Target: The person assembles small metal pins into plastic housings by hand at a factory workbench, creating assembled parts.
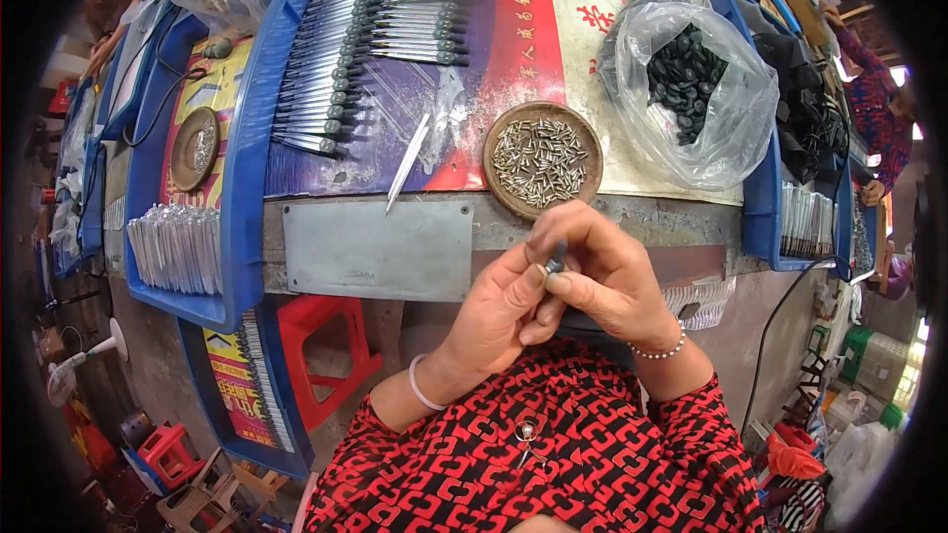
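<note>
My left hand [494,314] and my right hand [614,281] meet just in front of the bench edge. Both pinch a small dark part [558,255] between thumbs and fingertips; its exact kind is too small to make out. Right beyond my fingers stands a round brown dish [496,188] filled with short metal pins [541,158]. Farther right, a clear plastic bag [736,138] lies open, with many black rounded pieces [684,74] in it. A single slim silvery rod [407,166] lies left of the dish.
Rows of slim metal rods with dark ends [331,59] cover the far bench. A blue tray [242,188] at left holds upright rods [178,249] and a small dish [195,148]. Another blue tray [760,222] is at right. Below stands a red stool [326,355]. People work nearby.
</note>
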Demonstrator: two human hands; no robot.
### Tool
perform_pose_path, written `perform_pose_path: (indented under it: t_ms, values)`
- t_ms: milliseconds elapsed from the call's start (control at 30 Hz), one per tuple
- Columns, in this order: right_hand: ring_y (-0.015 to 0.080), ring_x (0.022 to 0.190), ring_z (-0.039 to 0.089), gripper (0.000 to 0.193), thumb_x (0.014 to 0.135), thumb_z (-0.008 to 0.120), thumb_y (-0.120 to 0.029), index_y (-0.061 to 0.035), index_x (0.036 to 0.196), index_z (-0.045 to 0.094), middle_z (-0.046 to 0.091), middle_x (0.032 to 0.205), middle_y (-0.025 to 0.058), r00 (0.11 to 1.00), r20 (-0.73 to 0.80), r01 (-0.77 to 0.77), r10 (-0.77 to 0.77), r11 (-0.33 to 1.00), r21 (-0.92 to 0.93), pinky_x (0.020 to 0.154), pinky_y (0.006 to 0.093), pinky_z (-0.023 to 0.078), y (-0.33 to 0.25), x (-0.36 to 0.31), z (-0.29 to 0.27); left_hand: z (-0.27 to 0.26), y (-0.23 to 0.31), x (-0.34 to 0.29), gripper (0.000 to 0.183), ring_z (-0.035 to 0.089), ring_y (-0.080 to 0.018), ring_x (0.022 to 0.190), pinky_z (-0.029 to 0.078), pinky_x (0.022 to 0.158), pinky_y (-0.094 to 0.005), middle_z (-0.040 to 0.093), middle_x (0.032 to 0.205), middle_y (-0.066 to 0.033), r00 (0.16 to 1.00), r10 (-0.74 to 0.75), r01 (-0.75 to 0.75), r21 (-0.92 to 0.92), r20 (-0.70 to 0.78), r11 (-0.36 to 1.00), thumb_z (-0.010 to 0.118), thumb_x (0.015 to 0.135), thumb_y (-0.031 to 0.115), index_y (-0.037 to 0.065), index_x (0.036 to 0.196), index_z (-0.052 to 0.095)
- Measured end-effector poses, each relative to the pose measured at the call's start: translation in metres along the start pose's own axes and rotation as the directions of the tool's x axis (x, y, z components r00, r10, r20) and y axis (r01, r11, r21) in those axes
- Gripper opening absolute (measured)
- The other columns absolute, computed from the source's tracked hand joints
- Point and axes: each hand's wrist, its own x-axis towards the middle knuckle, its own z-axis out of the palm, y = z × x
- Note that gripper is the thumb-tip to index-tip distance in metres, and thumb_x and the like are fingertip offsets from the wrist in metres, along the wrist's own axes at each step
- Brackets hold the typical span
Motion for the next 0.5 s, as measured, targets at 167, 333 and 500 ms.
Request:
perform_pose_path:
  t_ms: [167, 333, 500]
  values:
    - [0.018, 0.083, 0.056, 0.013, 0.086, 0.06, -0.009, 0.0015, 0.091, 0.055, 0.056, 0.09, 0.0093, 0.986, 0.118, 0.13, -0.113, 0.981, -0.145, 0.073, 0.0293, 0.045, 0.001, -0.001, -0.006, -0.002, -0.004, -0.002, 0.034, 0.036, -0.0049, 0.047, 0.028, 0.042, -0.0163, 0.048, 0.069, -0.0011, 0.998, -0.043, 0.044, -0.001, 0.038, 0.999, 0.048, 0.095, 0.03, 0.007, 0.121, 0.046]
    - [0.0234, 0.074, 0.058, 0.016, 0.086, 0.059, -0.011, 0.0013, 0.095, 0.057, 0.057, 0.083, 0.0118, 0.999, 0.014, 0.039, -0.037, 0.835, -0.549, 0.067, 0.0316, 0.046, -0.017, 0.019, -0.02, -0.004, -0.001, -0.004, 0.028, 0.034, -0.0042, 0.046, 0.027, 0.042, -0.0175, 0.046, 0.067, -0.0005, 0.995, -0.088, 0.092, -0.112, 0.041, 0.989, 0.046, 0.096, 0.031, 0.006, 0.107, 0.051]
    - [0.0296, 0.078, 0.059, 0.027, 0.08, 0.062, -0.011, -0.0013, 0.105, 0.056, 0.056, 0.087, 0.0144, 0.986, 0.102, 0.137, -0.134, 0.285, -0.949, 0.067, 0.036, 0.046, -0.004, 0.051, -0.034, -0.004, 0.004, -0.004, 0.032, 0.032, -0.0043, 0.044, 0.026, 0.041, -0.0188, 0.044, 0.064, -0.0001, 0.995, -0.097, 0.096, -0.072, -0.01, 0.993, 0.046, 0.095, 0.035, 0.004, 0.1, 0.052]
